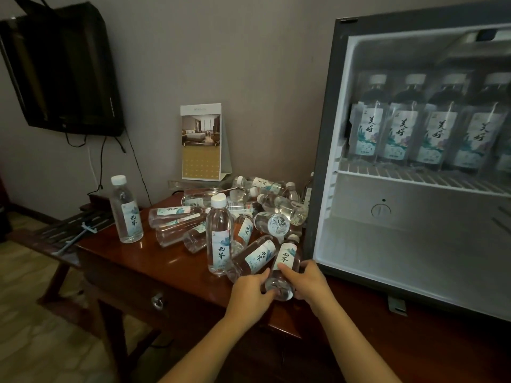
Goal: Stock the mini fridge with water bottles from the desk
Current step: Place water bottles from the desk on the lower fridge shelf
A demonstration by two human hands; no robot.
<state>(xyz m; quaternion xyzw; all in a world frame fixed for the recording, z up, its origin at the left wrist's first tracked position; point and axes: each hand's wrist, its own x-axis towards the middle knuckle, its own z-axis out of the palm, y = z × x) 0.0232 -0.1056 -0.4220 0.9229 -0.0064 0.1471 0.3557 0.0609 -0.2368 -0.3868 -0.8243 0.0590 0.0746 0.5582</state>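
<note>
Both hands' fingers (pixel 287 270) wrapped round clear cylindrical bottle (pixel 284 268) | glossy wooden desk (pixel 154 261)

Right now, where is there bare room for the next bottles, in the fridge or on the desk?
The mini fridge's lower compartment, below the wire shelf, is bare. The shelf itself holds a full row of bottles. On the desk, the front left edge is free; the pile crowds the rest, where both hands grip one lying bottle.

The characters 美好 are printed on the labels of the upright bottles on the fridge shelf (pixel 423 181). 无界 is seen on the standing table bottle (pixel 219 236).
</note>
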